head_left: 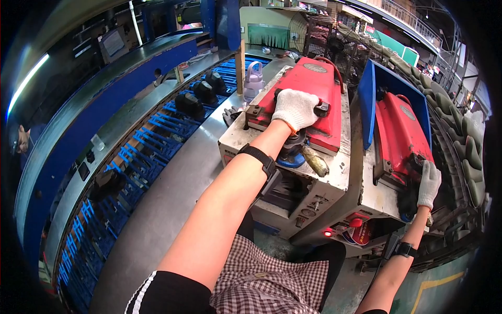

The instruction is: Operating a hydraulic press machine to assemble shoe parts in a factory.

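Observation:
My left hand [295, 111], in a white knit glove, is closed round the black handle [322, 109] at the front of a red machine cover [308, 78]. Its handle ends stick out on both sides of the glove. At the right, my right hand [430, 183], also gloved, grips the black handle [417, 162] on the front of a second red cover [400, 123]; its fingertips are partly hidden. Both covers sit low on white machine bodies. Below my left wrist are a blue round part [291, 160] and a worn yellowish piece [316, 161].
To the left, a steel table [172, 178] borders a conveyor with blue pegs [138, 152], carrying several black shoe-like pieces [204, 92]. A lilac bottle [254, 81] stands beside the left machine. Racks of grey-green shoe-shaped pieces [460, 125] line the right. A red button [355, 223] is on the right machine.

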Demonstrator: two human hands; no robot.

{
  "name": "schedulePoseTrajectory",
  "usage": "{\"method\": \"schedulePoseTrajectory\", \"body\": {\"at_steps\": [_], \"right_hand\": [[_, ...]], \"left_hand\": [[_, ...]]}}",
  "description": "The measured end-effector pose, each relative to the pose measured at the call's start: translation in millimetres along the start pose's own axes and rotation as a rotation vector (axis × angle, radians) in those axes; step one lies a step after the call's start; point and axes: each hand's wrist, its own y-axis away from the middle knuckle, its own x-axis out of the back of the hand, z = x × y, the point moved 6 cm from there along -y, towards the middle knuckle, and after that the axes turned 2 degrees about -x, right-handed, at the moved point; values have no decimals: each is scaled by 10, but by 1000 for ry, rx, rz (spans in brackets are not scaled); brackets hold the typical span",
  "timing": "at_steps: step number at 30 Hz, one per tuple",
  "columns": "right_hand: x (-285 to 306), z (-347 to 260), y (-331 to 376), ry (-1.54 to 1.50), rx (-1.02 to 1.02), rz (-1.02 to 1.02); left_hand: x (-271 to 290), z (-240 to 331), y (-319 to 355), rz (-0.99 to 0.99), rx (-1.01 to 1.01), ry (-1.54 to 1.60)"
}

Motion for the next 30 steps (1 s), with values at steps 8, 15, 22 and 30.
{"method": "schedulePoseTrajectory", "body": {"at_steps": [8, 15, 22, 30], "right_hand": [[-4, 33, 4, -12, 12, 13], [-2, 2, -2, 9, 26, -10], [-15, 56, -6, 15, 22, -7], [-13, 55, -3, 10, 3, -14]], "left_hand": [[-2, -7, 7, 81, -13, 3], [-41, -23, 3, 75, -15, 4], [-30, -10, -2, 69, -13, 10], [-29, -17, 8, 87, -15, 13]]}}
